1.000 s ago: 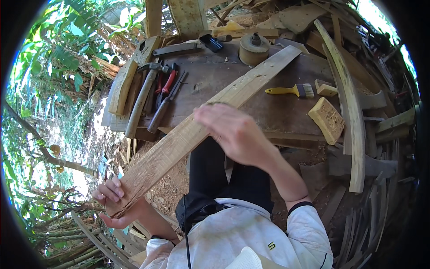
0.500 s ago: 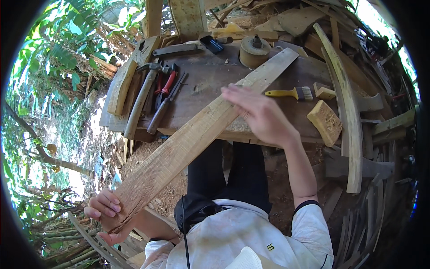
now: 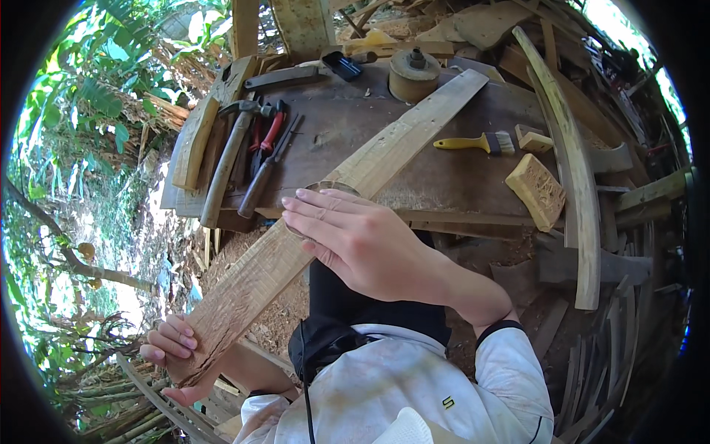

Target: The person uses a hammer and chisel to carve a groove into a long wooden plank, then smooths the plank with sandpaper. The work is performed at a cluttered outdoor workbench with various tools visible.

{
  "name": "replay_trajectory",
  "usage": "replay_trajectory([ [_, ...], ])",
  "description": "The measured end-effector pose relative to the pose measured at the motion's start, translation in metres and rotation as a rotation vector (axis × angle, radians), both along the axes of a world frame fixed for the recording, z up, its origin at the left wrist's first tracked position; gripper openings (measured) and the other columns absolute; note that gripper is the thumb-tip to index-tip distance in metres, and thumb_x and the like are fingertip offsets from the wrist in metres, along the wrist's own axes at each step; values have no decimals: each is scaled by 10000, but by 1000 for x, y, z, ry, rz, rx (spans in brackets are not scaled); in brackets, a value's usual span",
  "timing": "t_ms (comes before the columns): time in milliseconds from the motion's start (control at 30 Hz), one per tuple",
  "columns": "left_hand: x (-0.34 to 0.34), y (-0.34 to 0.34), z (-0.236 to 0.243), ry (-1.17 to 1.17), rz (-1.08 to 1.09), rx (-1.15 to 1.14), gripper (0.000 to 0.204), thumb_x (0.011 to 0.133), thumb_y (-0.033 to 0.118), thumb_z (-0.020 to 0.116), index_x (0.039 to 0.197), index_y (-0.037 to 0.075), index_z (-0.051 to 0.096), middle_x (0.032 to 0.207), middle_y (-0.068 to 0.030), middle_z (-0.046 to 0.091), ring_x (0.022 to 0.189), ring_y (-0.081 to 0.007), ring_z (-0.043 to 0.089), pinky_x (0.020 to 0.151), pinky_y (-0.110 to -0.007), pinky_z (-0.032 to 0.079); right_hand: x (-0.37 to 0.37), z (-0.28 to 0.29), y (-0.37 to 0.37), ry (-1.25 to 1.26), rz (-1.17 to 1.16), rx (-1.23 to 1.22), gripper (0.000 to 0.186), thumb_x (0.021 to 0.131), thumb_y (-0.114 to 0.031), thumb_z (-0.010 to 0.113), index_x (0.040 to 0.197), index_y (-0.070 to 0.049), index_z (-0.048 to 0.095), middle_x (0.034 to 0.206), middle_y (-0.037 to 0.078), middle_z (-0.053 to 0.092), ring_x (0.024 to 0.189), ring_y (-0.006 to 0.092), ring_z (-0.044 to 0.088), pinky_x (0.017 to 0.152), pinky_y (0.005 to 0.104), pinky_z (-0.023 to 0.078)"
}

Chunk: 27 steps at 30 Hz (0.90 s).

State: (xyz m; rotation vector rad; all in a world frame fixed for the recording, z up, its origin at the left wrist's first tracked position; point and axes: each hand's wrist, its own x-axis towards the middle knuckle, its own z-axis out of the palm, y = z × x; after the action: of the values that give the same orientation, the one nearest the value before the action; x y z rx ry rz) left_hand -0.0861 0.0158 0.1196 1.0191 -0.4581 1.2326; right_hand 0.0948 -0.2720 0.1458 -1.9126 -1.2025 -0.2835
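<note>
Wooden plank (image 3: 244, 288): slants across in front of you, one rough, chipped end low at your left, the other over the workbench (image 3: 336, 115), just beside a squat round block with a dark fitting on top (image 3: 414, 81).
Your left hand (image 3: 176, 344): grips the plank's near end, fingers curled over one edge and thumb below the end; it has barely shifted over the last half second.
Your right hand (image 3: 355, 240): lies across the middle of the plank, fingers straight and side by side; you cannot tell whether it clasps what is beneath or only presses.
Round disc (image 3: 319, 186): peeps out past your fingertips against the plank's upper face; the rest is hidden, so its kind is unclear.
Stroke along the plank: your right hand has come back from the far stretch toward your left hand, leaving that stretch uncovered; this looks like a rubbing pass, with the middle of the face now being worked.
Bench left: claw hammer (image 3: 222, 174), red-handled pliers (image 3: 276, 126) and a dark-handled pointed tool (image 3: 256, 192) lie close together, apart from the plank.
Bench right: yellow-handled paintbrush (image 3: 458, 143), small wood block (image 3: 534, 139) and larger pitted block (image 3: 538, 194) lie clear of your right hand.
</note>
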Motion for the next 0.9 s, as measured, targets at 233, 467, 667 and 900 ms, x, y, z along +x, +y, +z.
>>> replay_trajectory([
  [233,8,2,1,-3,0,-92,575,864,588,643,1003,31,602,694,-39,437,627,-179,457,645,-326,382,91,-11,-64,390,-500,-118,278,1032,-105,592,1214,45,740,1259,228,752,1216,398,704,1056,466,564],
  [467,4,-2,-5,-63,-2,-70,662,902,618,642,1141,2,594,755,-72,489,677,-208,498,695,-364,432,-30,9,29,-16,-23,28,374,944,-94,671,1280,67,707,1299,244,728,1261,396,685,1153,497,501],
  [667,-1,-7,-15,-21,-29,-222,803,917,624,608,1370,-39,596,957,-180,645,909,-323,646,1002,-493,522,-98,17,80,-18,183,149,474,945,-127,625,1352,112,659,1325,237,724,1307,342,677,1211,464,477],
  [900,-8,3,-28,-80,-163,-84,867,975,621,540,1509,-61,515,1231,-303,684,1165,-418,686,1227,-581,435,-24,5,35,-170,-166,-96,370,903,-116,652,1214,75,712,1218,232,747,1187,375,708,1091,454,541],
])
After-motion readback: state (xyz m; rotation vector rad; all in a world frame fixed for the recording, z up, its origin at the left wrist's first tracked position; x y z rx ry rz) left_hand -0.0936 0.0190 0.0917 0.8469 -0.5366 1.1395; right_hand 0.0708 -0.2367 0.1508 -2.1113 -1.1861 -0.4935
